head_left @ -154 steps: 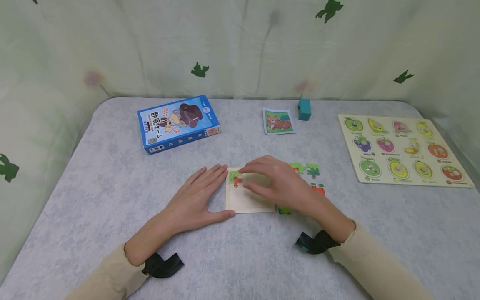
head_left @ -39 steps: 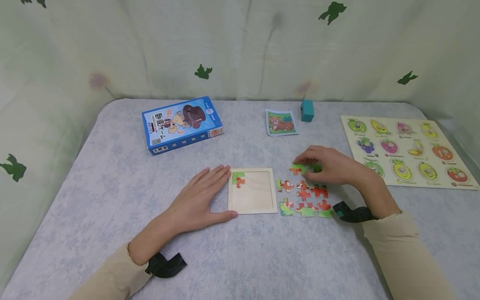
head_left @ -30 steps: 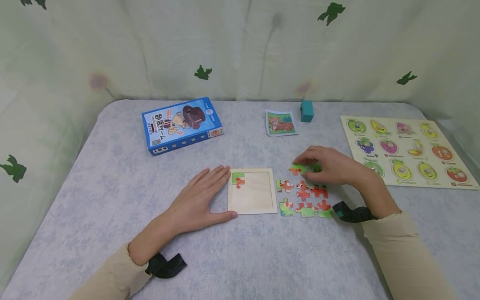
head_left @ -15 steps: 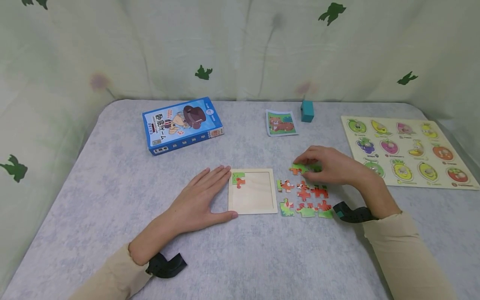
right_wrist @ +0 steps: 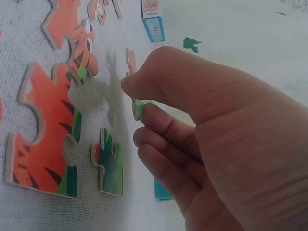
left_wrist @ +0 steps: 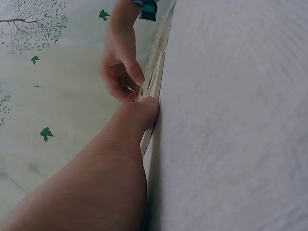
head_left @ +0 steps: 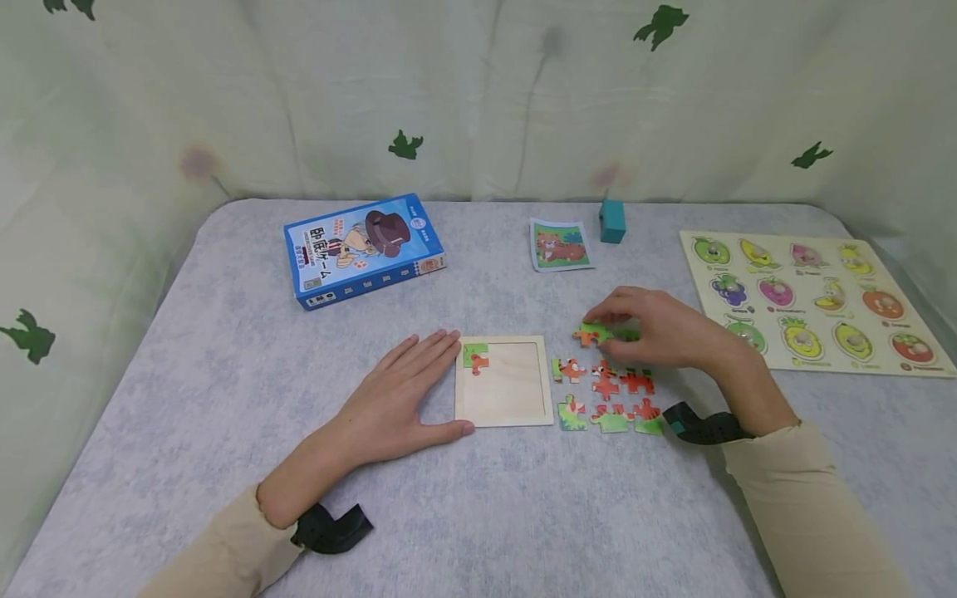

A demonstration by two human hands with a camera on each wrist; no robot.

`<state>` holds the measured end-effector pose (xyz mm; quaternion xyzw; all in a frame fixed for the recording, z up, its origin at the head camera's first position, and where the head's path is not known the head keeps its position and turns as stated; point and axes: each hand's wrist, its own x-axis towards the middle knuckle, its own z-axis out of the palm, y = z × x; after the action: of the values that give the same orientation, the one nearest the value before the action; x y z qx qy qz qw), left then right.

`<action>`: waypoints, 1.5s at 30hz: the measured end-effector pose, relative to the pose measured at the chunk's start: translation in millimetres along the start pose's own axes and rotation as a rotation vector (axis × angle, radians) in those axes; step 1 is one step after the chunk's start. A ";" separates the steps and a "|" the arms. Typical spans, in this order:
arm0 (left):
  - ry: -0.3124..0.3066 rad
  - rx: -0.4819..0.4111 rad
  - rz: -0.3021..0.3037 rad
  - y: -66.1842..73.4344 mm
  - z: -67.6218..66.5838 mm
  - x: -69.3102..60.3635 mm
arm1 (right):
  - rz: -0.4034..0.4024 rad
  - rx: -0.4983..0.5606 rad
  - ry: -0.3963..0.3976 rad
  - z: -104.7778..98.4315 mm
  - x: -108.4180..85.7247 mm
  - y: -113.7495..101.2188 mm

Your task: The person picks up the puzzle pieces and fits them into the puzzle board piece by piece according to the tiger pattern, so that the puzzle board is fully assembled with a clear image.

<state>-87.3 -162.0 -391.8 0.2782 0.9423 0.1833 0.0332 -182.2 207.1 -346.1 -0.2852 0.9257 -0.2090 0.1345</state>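
Observation:
My left hand (head_left: 396, 407) lies flat with spread fingers against the left edge of a wooden puzzle tray (head_left: 548, 382). One green and red piece (head_left: 475, 357) sits in the tray's upper left corner. Right of the tray, my right hand (head_left: 658, 328) pinches a green and orange puzzle piece (head_left: 591, 334) between thumb and fingers; in the right wrist view this piece (right_wrist: 138, 110) is off the cloth. Under that hand lies a dark green piece (right_wrist: 113, 166). Several red and green pieces (head_left: 606, 382) lie in rows just nearer the person.
A blue game box (head_left: 362, 249) lies at the back left. Behind the tray are a small bear picture card (head_left: 561, 246) and a teal block (head_left: 612, 222). A wooden fruit board (head_left: 807, 303) lies at the right, near my right forearm.
Earlier my right hand was over the tray; it moved right to the loose pieces. Within the last half second the pinched piece has shifted slightly up and left. My left hand stays at the tray.

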 end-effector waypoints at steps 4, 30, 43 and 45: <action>0.002 -0.002 0.001 -0.2 0.3 0.1 | -0.007 0.004 0.014 0.0 0.3 -0.7; 0.016 0.002 0.011 -0.6 1.9 0.3 | -0.159 0.039 0.116 11.3 6.9 -13.3; 0.016 0.010 0.010 -0.6 1.0 -0.2 | -0.242 0.035 0.158 22.0 12.8 -26.7; 0.015 0.008 0.010 -0.7 1.1 -0.2 | -0.255 0.039 0.170 23.1 13.0 -28.1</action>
<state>-87.4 -162.3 -393.1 0.2817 0.9418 0.1821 0.0239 -170.9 171.3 -354.9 -0.3791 0.8858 -0.2657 0.0333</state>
